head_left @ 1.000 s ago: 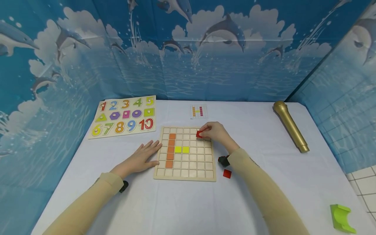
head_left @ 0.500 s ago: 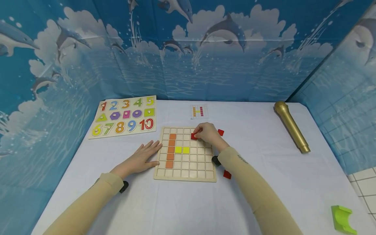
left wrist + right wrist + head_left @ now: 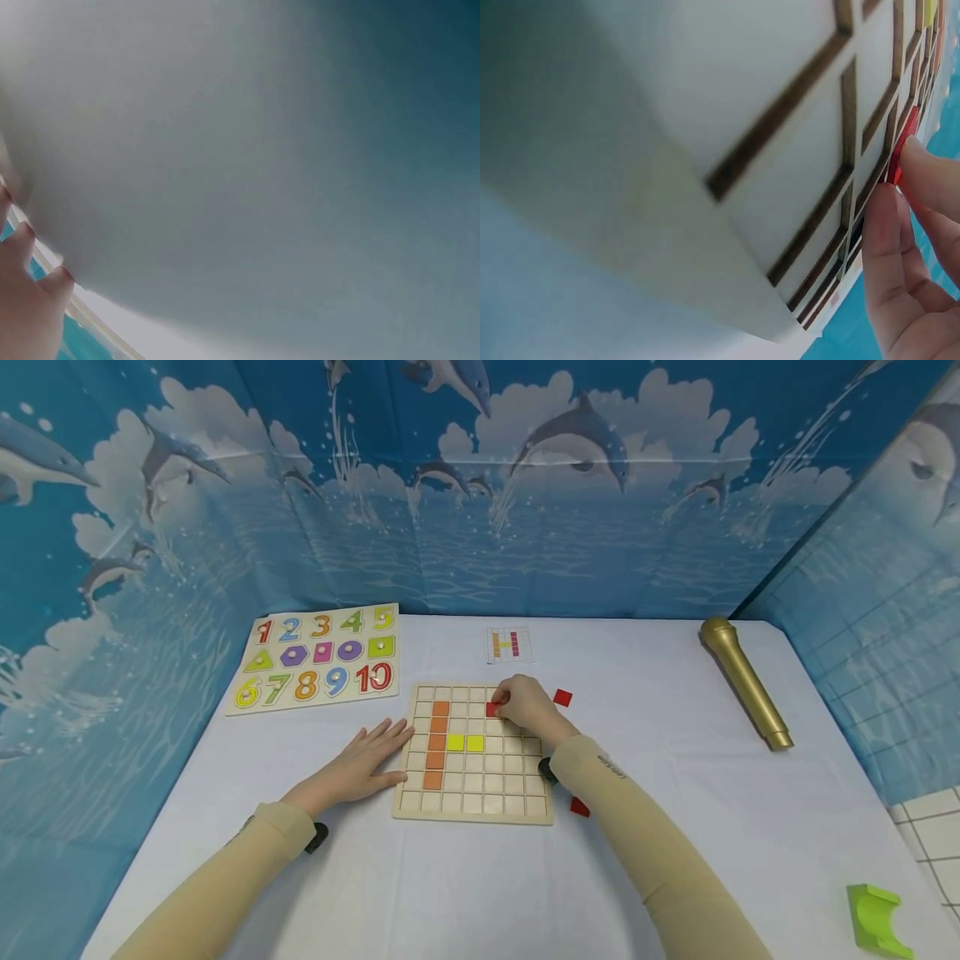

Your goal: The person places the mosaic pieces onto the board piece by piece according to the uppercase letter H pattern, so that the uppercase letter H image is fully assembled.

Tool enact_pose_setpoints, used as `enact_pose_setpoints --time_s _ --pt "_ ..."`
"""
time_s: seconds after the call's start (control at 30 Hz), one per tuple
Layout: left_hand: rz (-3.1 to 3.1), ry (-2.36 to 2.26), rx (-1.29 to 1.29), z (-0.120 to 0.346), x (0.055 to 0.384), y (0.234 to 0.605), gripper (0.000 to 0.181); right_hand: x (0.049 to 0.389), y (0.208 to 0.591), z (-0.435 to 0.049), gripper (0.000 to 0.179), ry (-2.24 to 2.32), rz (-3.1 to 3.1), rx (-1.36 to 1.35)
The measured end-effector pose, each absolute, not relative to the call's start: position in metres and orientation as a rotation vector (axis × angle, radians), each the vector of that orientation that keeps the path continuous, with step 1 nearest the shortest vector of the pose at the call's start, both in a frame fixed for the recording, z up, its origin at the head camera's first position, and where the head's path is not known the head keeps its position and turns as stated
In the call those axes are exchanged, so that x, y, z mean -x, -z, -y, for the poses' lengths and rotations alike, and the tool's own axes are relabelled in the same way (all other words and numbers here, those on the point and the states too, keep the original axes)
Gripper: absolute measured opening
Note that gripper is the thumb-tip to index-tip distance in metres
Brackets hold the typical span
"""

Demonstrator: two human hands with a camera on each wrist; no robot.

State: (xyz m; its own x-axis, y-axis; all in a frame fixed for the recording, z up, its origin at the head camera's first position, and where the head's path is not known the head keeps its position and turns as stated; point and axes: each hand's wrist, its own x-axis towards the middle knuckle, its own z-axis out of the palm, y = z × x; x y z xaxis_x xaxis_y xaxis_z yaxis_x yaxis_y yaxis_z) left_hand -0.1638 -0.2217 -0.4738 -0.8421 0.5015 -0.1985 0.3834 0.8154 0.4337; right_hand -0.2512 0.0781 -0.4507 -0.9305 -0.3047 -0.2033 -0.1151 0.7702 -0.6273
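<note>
In the head view, a wooden grid board (image 3: 472, 782) lies on the white table. Several orange tiles (image 3: 437, 742) form a column in it, with two yellow tiles (image 3: 465, 742) in a row beside their middle. My right hand (image 3: 527, 706) pinches a red tile (image 3: 492, 710) at a cell near the board's far side; the right wrist view shows thumb and fingers on this red tile (image 3: 904, 146). Whether it lies flat in the cell I cannot tell. My left hand (image 3: 362, 763) is spread flat, its fingertips touching the board's left edge.
Loose red tiles lie right of the board, one near its far corner (image 3: 562, 697), another partly behind the right sleeve (image 3: 580, 807). A pattern card (image 3: 508, 645) lies beyond the board. Around them are a number puzzle (image 3: 315, 656), a gold microphone (image 3: 744, 683) and a green curved block (image 3: 873, 920).
My right hand has moved left and slightly nearer with the red tile, over the grid. A loose red tile at the far right has come into sight. The left hand stays put.
</note>
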Motion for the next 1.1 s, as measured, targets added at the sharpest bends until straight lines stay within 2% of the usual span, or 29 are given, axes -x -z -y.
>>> enact_pose_setpoints --time_s 0.33,0.83,1.1 --pt "-2.706 -0.558 -0.7 0.222 0.164 0.473 0.075 0.246 0.444 -0.094 0.024 0.995 -2.595 0.26" --pt "-2.702 -0.529 -0.67 0.223 0.167 0.469 0.076 0.213 0.442 -0.192 0.032 1.085 -2.56 0.161" --pt "-2.703 -0.525 -0.658 0.223 0.168 0.469 0.076 0.195 0.449 -0.219 0.034 1.088 -2.539 0.128"
